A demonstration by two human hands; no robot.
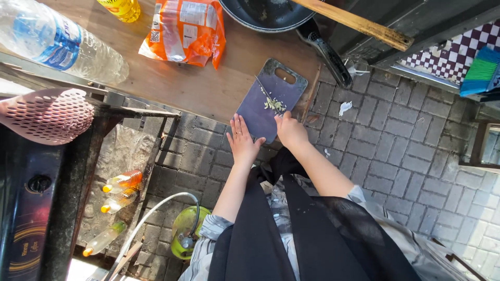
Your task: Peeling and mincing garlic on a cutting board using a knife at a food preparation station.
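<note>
A dark blue cutting board [260,117] lies on the wooden table [208,88], partly over its near edge. A small heap of pale chopped bits [274,104] sits in its middle. My left hand [242,140] rests flat on the board's near corner, fingers spread. My right hand [290,130] is closed around a knife handle at the board's right side; the thin blade [264,92] runs up and left across the board over the chopped bits.
On the table stand an orange packet [185,31], a plastic water bottle [57,44], a yellow oil bottle [121,8] and a black pan [271,13] with handle [328,54]. A pink perforated scoop [49,114] lies left. Bottles [121,182] and a green gas cylinder [187,229] sit on the paved ground.
</note>
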